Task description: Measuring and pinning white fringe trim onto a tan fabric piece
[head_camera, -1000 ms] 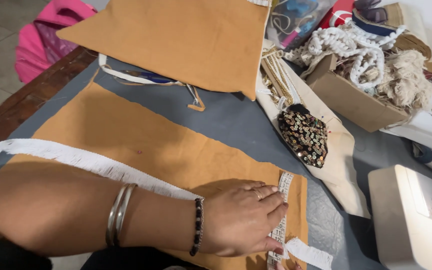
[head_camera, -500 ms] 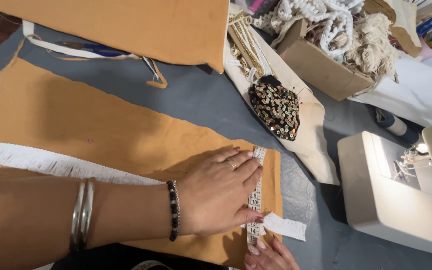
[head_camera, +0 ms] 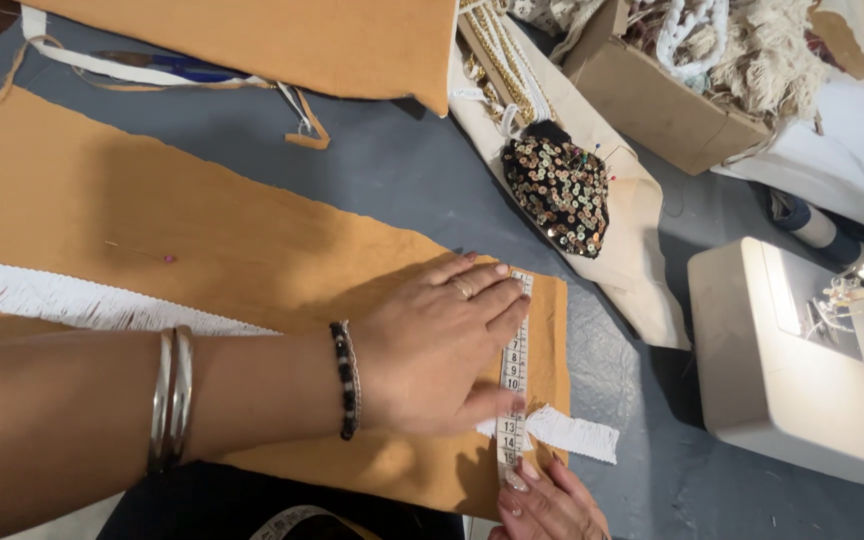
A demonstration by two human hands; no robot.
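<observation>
Measuring tape [head_camera: 514,375], white with printed marks, laid straight across the end of the mustard-brown fabric [head_camera: 182,235], just under the fingertips of the left hand [head_camera: 432,345]. Left hand flat and open, palm down, fingers spread over fabric and tape, thumb against the tape's lower part; ring on one finger, beaded bracelet at the wrist, two metal bangles further up the forearm. White fringe trim [head_camera: 72,300] running along the fabric left of that hand, passing beneath it, loose end [head_camera: 572,432] showing just right of the tape. Right hand [head_camera: 547,500] low at the frame edge, fingertips pressing the tape's near end; only partly in view, not closed around anything visible. Grey table cover [head_camera: 402,185] beneath everything. Above the hands, a sequinned pincushion [head_camera: 557,185]. Further right, a cardboard box [head_camera: 652,100] of cream cord, and a white sewing machine [head_camera: 802,370] well right of both hands.
</observation>
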